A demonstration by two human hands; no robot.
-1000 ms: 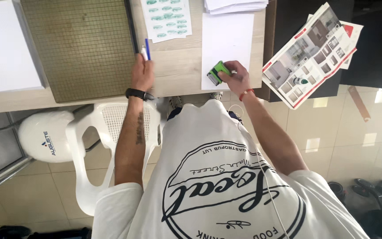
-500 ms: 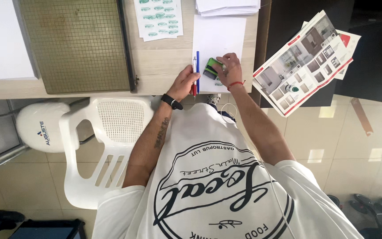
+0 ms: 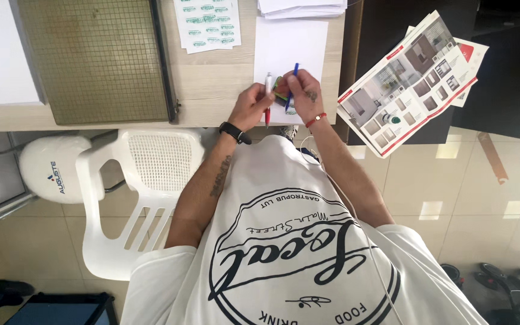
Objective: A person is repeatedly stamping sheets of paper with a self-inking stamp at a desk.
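My left hand [image 3: 249,107], with a black watch on the wrist, grips a red and white pen [image 3: 267,99] upright over the lower edge of a white sheet [image 3: 290,45] on the wooden table [image 3: 212,84]. My right hand [image 3: 303,93], wearing a red bracelet, holds a blue pen [image 3: 294,77] and pinches a small green object [image 3: 280,89] against the sheet. The two hands touch each other over the green object, most of which is hidden by fingers.
A paper cutter with a green grid bed [image 3: 97,60] lies to the left, a sheet of green stickers [image 3: 209,24] beside it. A paper stack [image 3: 302,7] sits at the top, brochures [image 3: 410,78] to the right. A white plastic chair [image 3: 145,180] stands below the table.
My left hand came from beside the cutter across to the white sheet with the pens. The blue pen is now in my right hand; the red and white pen stays in my left.
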